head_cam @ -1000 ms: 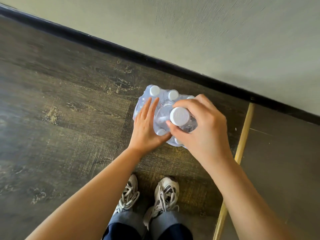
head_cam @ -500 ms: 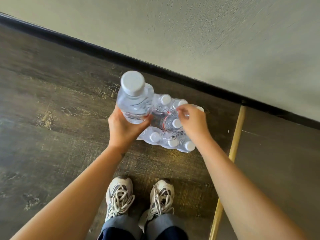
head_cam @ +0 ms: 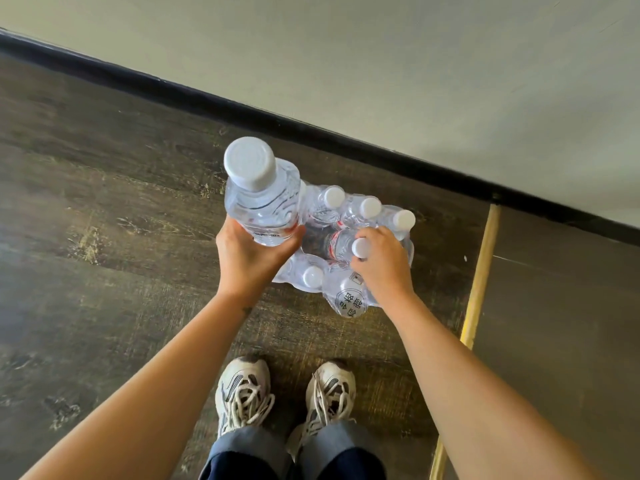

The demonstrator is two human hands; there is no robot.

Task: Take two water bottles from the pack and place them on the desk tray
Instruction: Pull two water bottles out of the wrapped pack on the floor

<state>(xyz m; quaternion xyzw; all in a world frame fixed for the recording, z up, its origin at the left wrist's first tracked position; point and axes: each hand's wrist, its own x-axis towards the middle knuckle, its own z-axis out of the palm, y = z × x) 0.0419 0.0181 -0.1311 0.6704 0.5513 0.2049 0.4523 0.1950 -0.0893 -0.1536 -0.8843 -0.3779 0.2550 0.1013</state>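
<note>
A shrink-wrapped pack of clear water bottles [head_cam: 313, 277] with white caps stands on the dark wood floor near the wall. My left hand [head_cam: 251, 259] grips the lower body of one freed bottle [head_cam: 261, 199], held upright above the pack's left side with its cap towards the camera. My right hand [head_cam: 384, 265] reaches into the pack's middle, its fingers closed around the neck of a second bottle [head_cam: 360, 247] that still sits inside the torn wrap. The desk tray is not in view.
A black skirting board [head_cam: 311, 128] and a pale wall run diagonally behind the pack. A yellow strip [head_cam: 479, 271] divides the wood floor from a grey floor on the right. My two sneakers [head_cam: 244, 393] stand just below the pack.
The first bottle came out of the pack in my right hand and passed to my left hand, which now holds it up. My right hand went back down and closed on a second bottle.
</note>
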